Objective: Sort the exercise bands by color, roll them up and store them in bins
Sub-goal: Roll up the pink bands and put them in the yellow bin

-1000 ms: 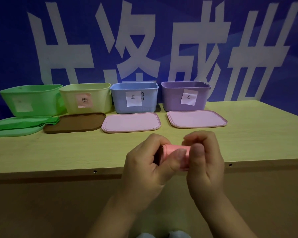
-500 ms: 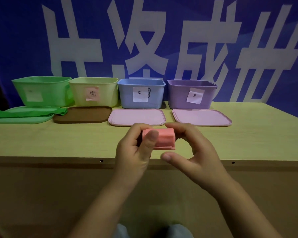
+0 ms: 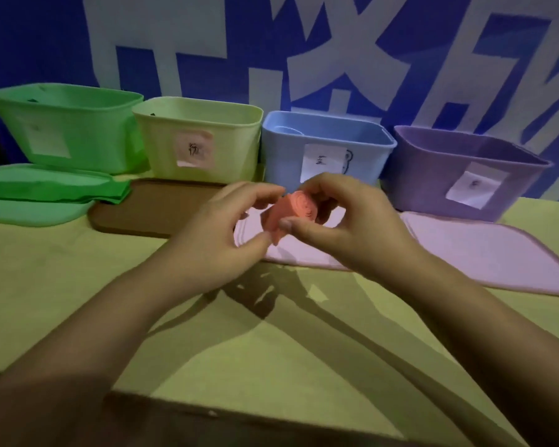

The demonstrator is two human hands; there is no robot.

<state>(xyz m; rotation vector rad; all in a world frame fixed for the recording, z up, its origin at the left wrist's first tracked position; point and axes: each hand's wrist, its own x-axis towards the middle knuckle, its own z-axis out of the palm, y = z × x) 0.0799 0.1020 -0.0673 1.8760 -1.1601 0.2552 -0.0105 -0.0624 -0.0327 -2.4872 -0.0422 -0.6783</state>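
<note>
Hiding much of the rolled pink band (image 3: 286, 211), both hands' fingers left only its spiral end and part of one side showing. The right hand (image 3: 346, 227) curled over the roll from behind, its thumb pressing the near side, while the left hand (image 3: 220, 233) pinched the lower edge with thumb and fingertips. The roll sat above the table (image 3: 78, 291), in front of the blue bin (image 3: 323, 150). Bin labels were too blurred to read, and the purple bin (image 3: 459, 175) was partly cut off.
</note>
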